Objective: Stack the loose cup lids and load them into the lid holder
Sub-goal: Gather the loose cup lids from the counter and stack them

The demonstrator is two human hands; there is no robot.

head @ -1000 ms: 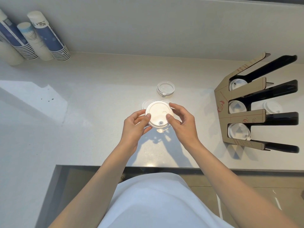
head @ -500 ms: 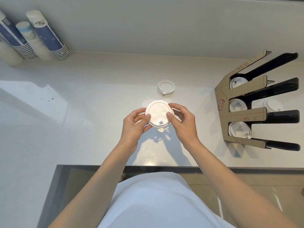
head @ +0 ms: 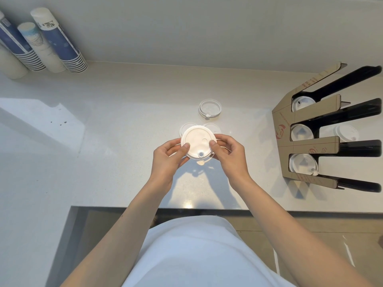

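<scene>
1. Currently both hands are holding a round white plastic lid (head: 197,141) above the pale, smooth surface (head: 128,112); the left hand (head: 169,157) is pinching its left edge, with its grip closed on the rim and the thumb pressing on top.
2. Opposite, the right hand (head: 229,154) is clamping the lid's right edge in the same way, thumb on the flat top.
3. A small round sip hole and a dangling plug tab are showing at the lid's near edge.
4. Two more lids (head: 212,128) are lying flat on the surface, partly hidden behind the held one, and a translucent ring-shaped lid (head: 210,108) is sitting just beyond them.
5. At the right, a brown cardboard lid holder (head: 285,129) with black slots is carrying white lids in three compartments.
6. Stacked paper cups (head: 60,44), blue and white, are leaning at the far left corner.
</scene>
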